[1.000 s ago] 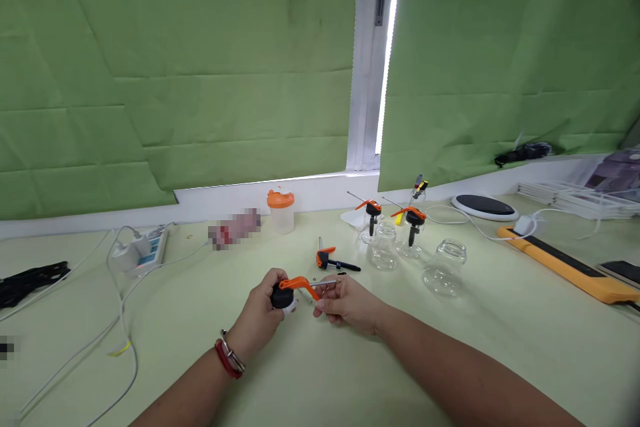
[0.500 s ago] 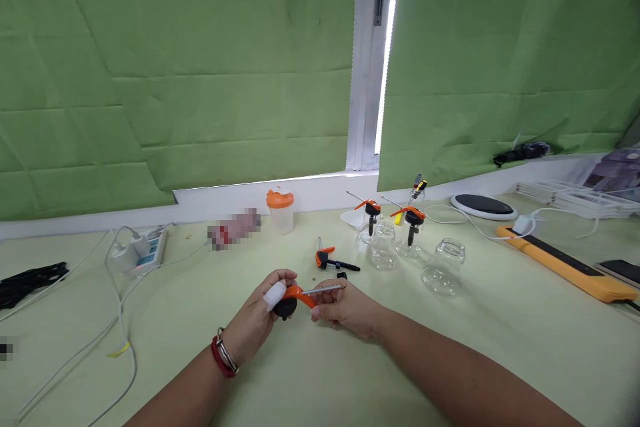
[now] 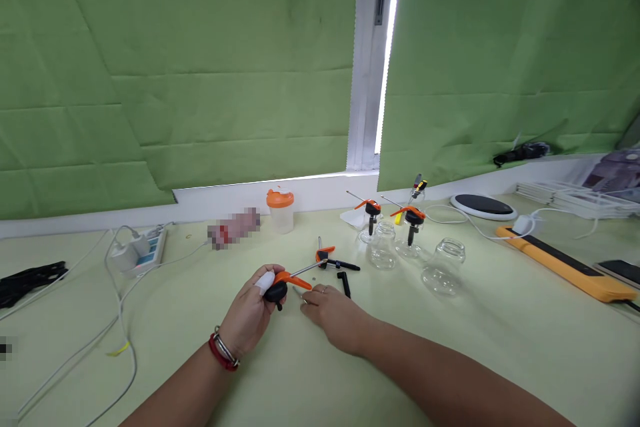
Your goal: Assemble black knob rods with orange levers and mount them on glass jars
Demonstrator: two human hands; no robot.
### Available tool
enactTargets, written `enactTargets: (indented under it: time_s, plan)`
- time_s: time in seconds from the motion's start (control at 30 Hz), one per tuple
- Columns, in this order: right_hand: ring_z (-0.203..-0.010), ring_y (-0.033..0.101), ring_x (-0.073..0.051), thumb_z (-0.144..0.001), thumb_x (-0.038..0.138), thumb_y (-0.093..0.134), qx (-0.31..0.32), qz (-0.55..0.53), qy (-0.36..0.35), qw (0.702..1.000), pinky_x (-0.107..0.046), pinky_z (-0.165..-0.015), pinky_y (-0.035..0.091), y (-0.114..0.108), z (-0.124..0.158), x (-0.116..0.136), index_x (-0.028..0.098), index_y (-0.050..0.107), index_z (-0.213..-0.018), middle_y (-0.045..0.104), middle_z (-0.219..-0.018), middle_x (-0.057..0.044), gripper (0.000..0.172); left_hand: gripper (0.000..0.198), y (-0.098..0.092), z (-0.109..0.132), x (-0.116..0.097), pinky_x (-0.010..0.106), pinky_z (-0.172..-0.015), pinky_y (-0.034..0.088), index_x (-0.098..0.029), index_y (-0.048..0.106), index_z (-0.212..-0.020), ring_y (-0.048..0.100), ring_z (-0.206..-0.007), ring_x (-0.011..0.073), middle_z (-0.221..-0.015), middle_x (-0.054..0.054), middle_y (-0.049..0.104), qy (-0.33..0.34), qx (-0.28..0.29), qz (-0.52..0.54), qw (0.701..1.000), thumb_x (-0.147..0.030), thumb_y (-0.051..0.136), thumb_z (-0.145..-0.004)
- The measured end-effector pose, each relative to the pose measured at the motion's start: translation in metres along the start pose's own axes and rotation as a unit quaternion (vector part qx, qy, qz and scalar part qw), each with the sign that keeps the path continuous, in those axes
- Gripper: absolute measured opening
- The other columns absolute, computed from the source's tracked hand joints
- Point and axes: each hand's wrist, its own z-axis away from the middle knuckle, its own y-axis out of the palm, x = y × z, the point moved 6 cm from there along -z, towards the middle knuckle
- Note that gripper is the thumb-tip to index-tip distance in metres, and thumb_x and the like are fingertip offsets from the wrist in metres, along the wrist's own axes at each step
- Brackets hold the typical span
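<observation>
My left hand [image 3: 250, 320] is closed around a pump head [image 3: 276, 291] with a round black cap, an orange lever [image 3: 293, 278] and a thin metal spout pointing up to the right. A white covering wraps the left thumb. My right hand [image 3: 335, 317] is low over the table, just right of the pump head. Its fingers are pinched by a thin grey metal piece [image 3: 299, 291], which they partly hide. Behind the right hand lies a short black elbow-shaped part [image 3: 344, 283]. Farther back, another orange-and-black pump head [image 3: 325, 257] lies on its side.
Two more pump heads [image 3: 371, 209] sit on glass jars at the back, near open glass jars [image 3: 444, 268]. An orange-lidded cup [image 3: 281, 210] stands by the wall. Cables and a power strip [image 3: 153, 253] lie left; a yellow power strip [image 3: 565, 263] is right.
My right hand has come off the orange lever and moved down to the thin metal piece. My left hand has shifted slightly left with the pump head. The black elbow-shaped part shows more fully.
</observation>
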Motion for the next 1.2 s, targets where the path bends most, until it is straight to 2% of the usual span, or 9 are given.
enactTargets:
  time_s: [0.23,0.5,0.6,0.83,0.9,0.97,1.07,1.13,1.2]
  plan:
    - [-0.066,0.050,-0.018,-0.076,0.007,0.052,0.033,0.136,-0.132,0.981,-0.031,-0.056,0.035,-0.004,0.009,0.039,0.011,0.062,-0.076,0.059,-0.072,-0.009,0.011,0.021,-0.002,-0.001,0.003,0.026,-0.063,0.041,-0.019,0.054,-0.096,0.051,-0.062,0.0105,-0.079,-0.002,0.052,-0.011,-0.030,0.008,0.999,-0.034,0.052,-0.083]
    - [-0.065,0.050,-0.019,-0.074,0.012,0.056,-0.013,0.125,-0.236,0.964,-0.030,-0.053,0.030,-0.017,0.018,0.082,0.014,0.064,-0.069,0.063,-0.077,-0.010,0.010,0.025,0.008,0.004,0.008,0.028,-0.062,0.042,-0.018,0.057,-0.095,0.049,-0.063,0.0118,-0.080,0.001,0.053,-0.037,-0.026,-0.017,0.999,-0.038,0.054,-0.080]
    - [-0.064,0.049,-0.017,-0.076,0.012,0.054,-0.027,0.124,-0.251,0.960,-0.029,-0.053,0.031,-0.020,0.019,0.091,0.015,0.062,-0.071,0.062,-0.073,-0.008,0.010,0.027,0.012,0.006,0.013,0.029,-0.065,0.043,-0.018,0.059,-0.096,0.050,-0.066,0.0126,-0.083,0.002,0.054,-0.045,-0.001,-0.016,0.999,-0.040,0.051,-0.081]
    - [-0.060,0.050,-0.015,-0.079,0.018,0.055,0.018,0.080,-0.239,0.967,-0.026,-0.050,0.033,-0.022,0.017,0.092,0.020,0.060,-0.084,0.061,-0.068,0.001,0.008,0.033,0.021,0.011,0.026,0.029,-0.065,0.042,-0.017,0.063,-0.100,0.051,-0.069,0.0141,-0.091,0.006,0.057,-0.083,0.051,0.003,0.995,-0.042,0.048,-0.084]
    - [-0.066,0.053,-0.014,-0.080,0.017,0.053,0.018,0.014,-0.221,0.975,-0.025,-0.054,0.036,-0.026,0.015,0.084,0.023,0.058,-0.097,0.063,-0.075,0.000,0.019,0.033,0.023,0.013,0.027,0.029,-0.066,0.042,-0.016,0.064,-0.100,0.052,-0.069,0.0148,-0.092,0.007,0.059,-0.100,0.055,0.011,0.993,-0.042,0.051,-0.082]
    - [-0.076,0.056,-0.014,-0.079,0.014,0.050,-0.020,-0.108,-0.177,0.978,-0.024,-0.064,0.041,-0.037,0.012,0.071,0.024,0.057,-0.103,0.065,-0.086,-0.001,0.027,0.035,0.026,0.015,0.029,0.032,-0.071,0.043,-0.017,0.064,-0.101,0.054,-0.075,0.0174,-0.092,0.008,0.060,-0.126,0.065,0.023,0.990,-0.043,0.054,-0.080]
    - [-0.080,0.057,-0.014,-0.079,0.011,0.046,-0.136,-0.328,-0.039,0.934,-0.025,-0.071,0.044,-0.059,0.008,0.036,0.021,0.057,-0.100,0.063,-0.089,-0.003,0.026,0.032,0.033,0.016,0.029,0.033,-0.076,0.043,-0.017,0.066,-0.096,0.055,-0.084,0.0206,-0.090,0.008,0.062,-0.115,0.099,0.043,0.987,-0.042,0.057,-0.079]
    - [-0.074,0.056,-0.013,-0.081,0.015,0.047,-0.223,-0.441,0.074,0.866,-0.025,-0.068,0.046,-0.066,0.011,0.009,0.020,0.056,-0.097,0.059,-0.083,-0.003,0.019,0.029,0.038,0.017,0.029,0.031,-0.072,0.043,-0.015,0.067,-0.087,0.052,-0.080,0.0194,-0.084,0.008,0.060,-0.091,0.119,0.054,0.987,-0.041,0.059,-0.078]
    - [-0.069,0.054,-0.012,-0.081,0.020,0.051,-0.284,-0.522,0.147,0.791,-0.025,-0.065,0.047,-0.067,0.015,-0.010,0.021,0.053,-0.096,0.055,-0.080,-0.001,0.015,0.027,0.044,0.020,0.031,0.031,-0.067,0.043,-0.014,0.068,-0.086,0.049,-0.074,0.0178,-0.081,0.008,0.057,-0.096,0.132,0.069,0.984,-0.039,0.060,-0.077]
